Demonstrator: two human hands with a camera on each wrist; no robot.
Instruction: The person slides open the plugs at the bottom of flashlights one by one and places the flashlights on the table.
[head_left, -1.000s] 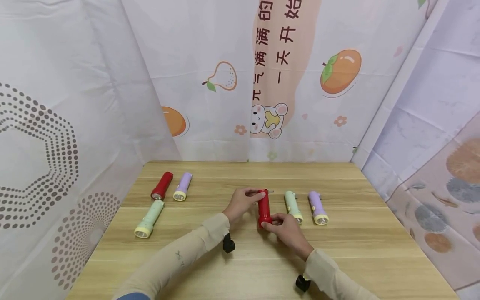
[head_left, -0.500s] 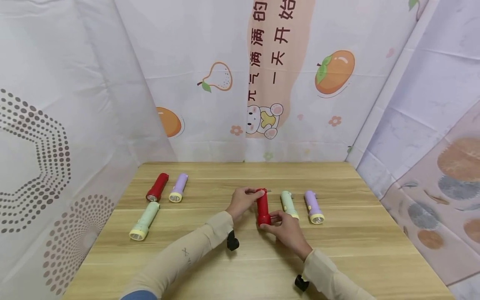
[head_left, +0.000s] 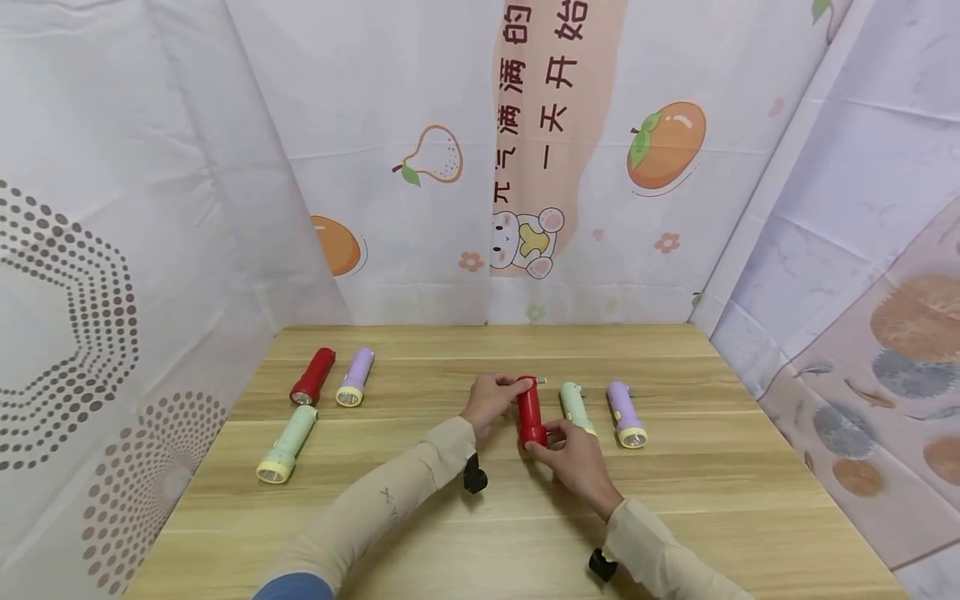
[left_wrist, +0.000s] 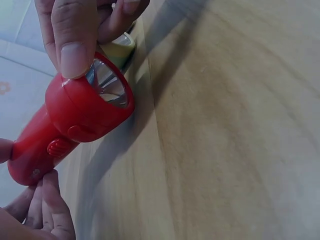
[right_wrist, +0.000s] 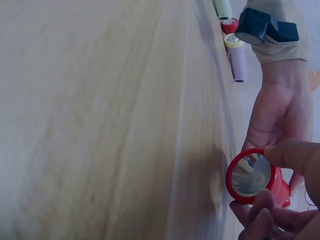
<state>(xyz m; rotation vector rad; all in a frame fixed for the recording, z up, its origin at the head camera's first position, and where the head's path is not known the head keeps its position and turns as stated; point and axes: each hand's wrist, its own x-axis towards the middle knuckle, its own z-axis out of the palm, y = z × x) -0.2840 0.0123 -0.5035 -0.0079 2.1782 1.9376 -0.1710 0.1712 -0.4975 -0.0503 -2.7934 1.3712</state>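
Note:
Both hands hold a red flashlight (head_left: 529,410) just over the middle of the wooden table. My left hand (head_left: 490,403) pinches its tail between thumb and fingers, where a small metallic piece (head_left: 542,381) sticks out to the right. Around the lamp head my right hand (head_left: 581,462) has its thumb and fingers. In the left wrist view the flashlight (left_wrist: 77,107) shows its slide switch (left_wrist: 61,147) and clear lens. The lens (right_wrist: 251,174) faces the camera in the right wrist view. Right of the hands lie a green flashlight (head_left: 574,405) and a purple flashlight (head_left: 626,414).
On the table's left side (head_left: 225,467) lie another red flashlight (head_left: 313,377), a purple one and a green flashlight (head_left: 288,444) with yellow rims on the latter two. Printed curtains (head_left: 420,283) stand behind the table and at both sides.
The head view has shifted slightly. The left forearm has moved a little to the right, and the metallic piece at the flashlight's tail shows more clearly. Both hands keep their hold.

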